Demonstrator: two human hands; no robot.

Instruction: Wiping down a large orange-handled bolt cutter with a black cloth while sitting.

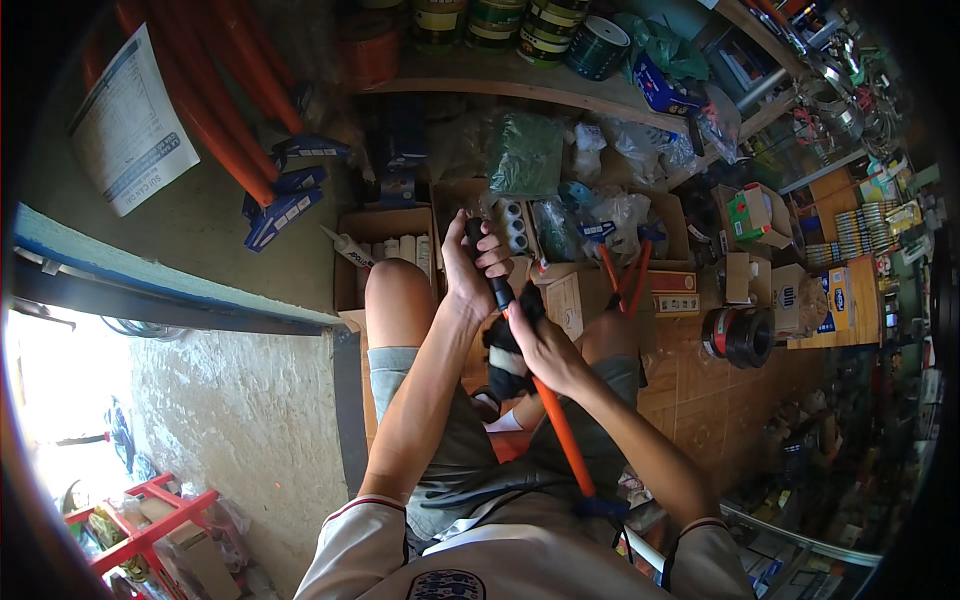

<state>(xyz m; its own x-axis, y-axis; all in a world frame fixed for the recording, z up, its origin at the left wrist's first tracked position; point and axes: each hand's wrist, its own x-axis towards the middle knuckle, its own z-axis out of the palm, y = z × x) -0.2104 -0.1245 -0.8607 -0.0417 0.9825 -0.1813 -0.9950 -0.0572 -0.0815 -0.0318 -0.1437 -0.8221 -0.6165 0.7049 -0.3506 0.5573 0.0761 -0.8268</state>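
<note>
My left hand (pixel 474 259) is wrapped around the black grip (pixel 498 291) of a long orange-shafted tool. My right hand (pixel 546 345) holds a black cloth (pixel 508 330) with a pale patch against the upper shaft, just below the grip. Most of the right fingers are hidden behind the cloth. The orange shaft (pixel 564 427) slants down between my legs towards my lap. A blue tag or card (pixel 604 508) sits at its lower end, by my shirt; what lies beyond it is hidden.
More orange shafts with blue tags (pixel 285 206) lean at the upper left. Ahead are a carton of sealant tubes (pixel 382 217), bagged goods (pixel 527 154) and a shelf (pixel 517 88) bearing cans. Black spools (pixel 739 337) stand on the tiled floor. A glass case (pixel 802 536) is at the lower right.
</note>
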